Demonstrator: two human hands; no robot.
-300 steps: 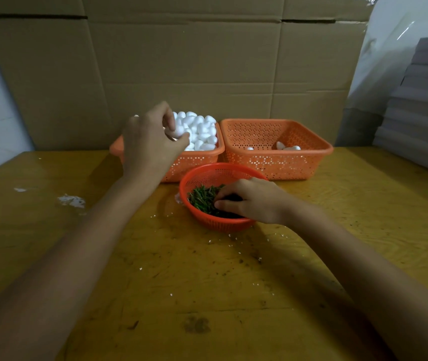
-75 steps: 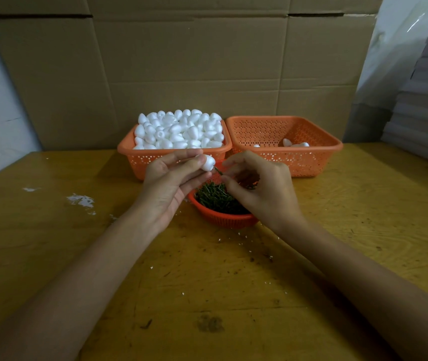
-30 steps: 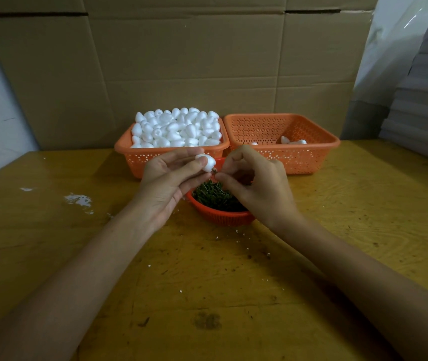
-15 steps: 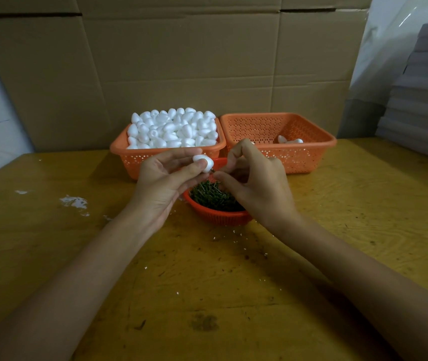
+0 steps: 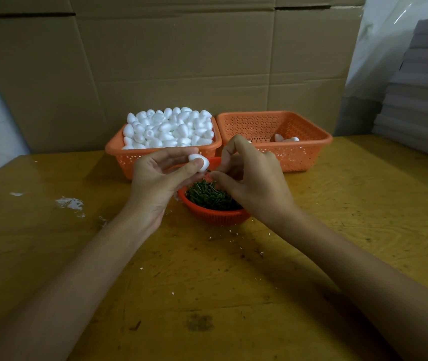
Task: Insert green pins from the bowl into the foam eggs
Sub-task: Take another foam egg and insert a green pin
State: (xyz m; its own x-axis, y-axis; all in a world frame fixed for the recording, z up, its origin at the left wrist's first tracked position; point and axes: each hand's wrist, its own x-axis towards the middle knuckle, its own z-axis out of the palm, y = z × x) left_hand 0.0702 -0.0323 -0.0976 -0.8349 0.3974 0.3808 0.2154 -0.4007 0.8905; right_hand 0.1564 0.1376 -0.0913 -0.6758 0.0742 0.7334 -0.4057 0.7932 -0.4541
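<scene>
The left hand (image 5: pixel 155 183) pinched one foam egg (image 5: pixel 199 162) between thumb and fingers, above the far rim of the bowl (image 5: pixel 215 217). The grip of the right hand (image 5: pixel 249 183) was pressed together on a green pin (image 5: pixel 208 170) at the egg's lower end; most of the pin was hidden.

Risk: an off-axis push could bend the pin or tear the foam, and a loose pinch could drop the egg among the pins.

Behind stood a full basket (image 5: pixel 121 157) and a second basket (image 5: pixel 311 152) holding few eggs. White crumbs (image 5: pixel 229 239) littered the surface (image 5: pixel 233 282).

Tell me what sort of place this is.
Likely a small craft or packing workshop: a worn wooden table, a basket heaped with foam eggs, and flattened cardboard propped behind.
</scene>
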